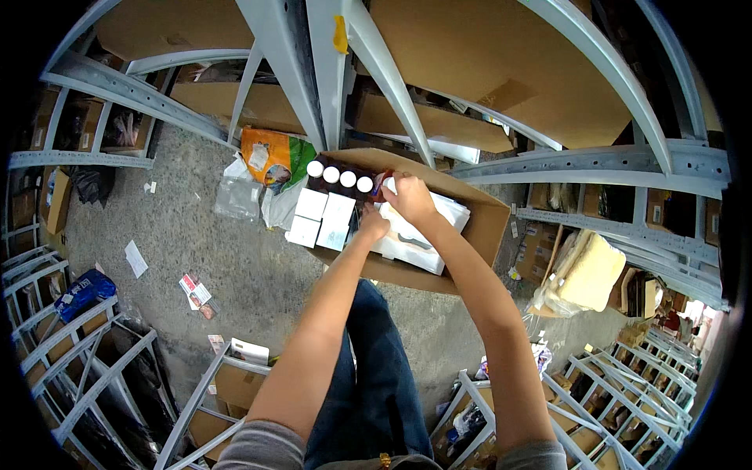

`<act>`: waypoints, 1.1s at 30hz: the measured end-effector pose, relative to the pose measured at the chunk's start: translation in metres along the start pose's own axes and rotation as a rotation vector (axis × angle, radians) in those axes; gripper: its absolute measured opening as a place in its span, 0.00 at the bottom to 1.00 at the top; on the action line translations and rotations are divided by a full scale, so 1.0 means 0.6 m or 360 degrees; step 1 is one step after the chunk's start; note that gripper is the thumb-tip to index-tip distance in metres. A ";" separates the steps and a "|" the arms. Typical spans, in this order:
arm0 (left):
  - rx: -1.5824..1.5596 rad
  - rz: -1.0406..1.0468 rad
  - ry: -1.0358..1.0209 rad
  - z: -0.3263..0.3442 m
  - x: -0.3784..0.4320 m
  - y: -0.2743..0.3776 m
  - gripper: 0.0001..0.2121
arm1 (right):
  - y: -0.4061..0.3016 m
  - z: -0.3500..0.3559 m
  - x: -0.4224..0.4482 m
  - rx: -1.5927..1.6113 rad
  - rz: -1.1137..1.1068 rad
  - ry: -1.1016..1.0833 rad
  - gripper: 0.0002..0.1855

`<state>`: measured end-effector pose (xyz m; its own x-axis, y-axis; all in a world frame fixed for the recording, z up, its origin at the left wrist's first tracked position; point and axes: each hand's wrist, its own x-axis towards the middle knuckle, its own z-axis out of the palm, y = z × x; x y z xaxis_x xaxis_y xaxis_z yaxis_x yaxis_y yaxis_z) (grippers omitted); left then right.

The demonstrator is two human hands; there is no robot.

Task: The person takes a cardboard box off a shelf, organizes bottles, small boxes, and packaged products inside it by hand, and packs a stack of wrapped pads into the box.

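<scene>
An open cardboard box (482,226) stands in front of me. Along its far side runs a row of dark bottles with white caps (348,179). At the right end of that row, my right hand (411,198) grips a capped bottle (380,187) with a reddish label, its fingers around the top. Just below, my left hand (374,225) reaches down between small white cartons (336,220) and a larger flat white package (420,244). Its fingertips are near the bottle's lower part; whether they hold anything is hidden.
Grey metal shelving (332,88) with cardboard boxes rises beyond the box. An orange and green plastic bag (267,154) and clear plastic wrap (238,197) lie left of it. Papers (136,259) litter the concrete floor. A cream-coloured wrapped bundle (587,270) is at the right.
</scene>
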<state>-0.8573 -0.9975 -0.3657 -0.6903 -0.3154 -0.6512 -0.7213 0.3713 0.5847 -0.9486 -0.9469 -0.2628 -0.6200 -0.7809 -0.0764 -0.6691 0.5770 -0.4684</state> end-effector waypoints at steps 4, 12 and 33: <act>-0.0580 -0.0177 -0.0049 0.011 0.024 -0.009 0.40 | 0.010 0.009 -0.022 0.0151 0.0050 0.0288 0.15; -0.0894 0.0096 -0.0278 0.040 0.031 -0.010 0.42 | 0.023 0.019 -0.032 0.0174 0.0195 0.0190 0.14; 0.0179 0.0011 -0.0328 -0.029 -0.041 0.000 0.15 | 0.079 0.052 -0.172 -0.0022 0.0457 -0.1663 0.09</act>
<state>-0.8415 -1.0050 -0.3414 -0.6604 -0.1318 -0.7393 -0.6978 0.4714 0.5393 -0.9036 -0.8466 -0.3044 -0.1028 -0.4304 -0.8968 -0.5632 0.7683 -0.3041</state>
